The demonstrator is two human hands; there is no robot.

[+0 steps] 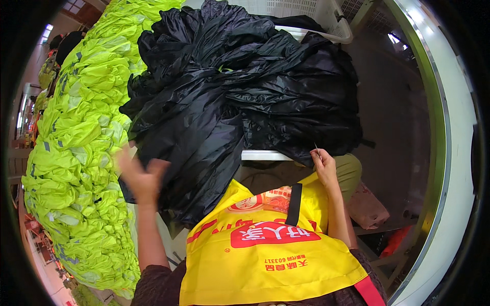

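A large heap of shiny black fabric (189,109) lies crumpled in front of me, with one part hanging down at its near left. My left hand (140,176) is raised at that hanging part's left edge, its fingers spread and a little blurred. Whether it touches the fabric I cannot tell. Near the heap's right front corner, my right hand (325,167) is closed on a thin pointed metal tool (316,149), tip upward. Most of the tool is hidden in the fingers, so its exact kind does not show.
A long pile of neon-yellow garments (76,153) with grey strips runs along my left. Beyond the black heap stands a white plastic basket (334,23). A white edge (265,155) shows beneath the fabric. My yellow apron (275,275) covers my lap, and a curved-looking metal frame (434,127) stands at right.
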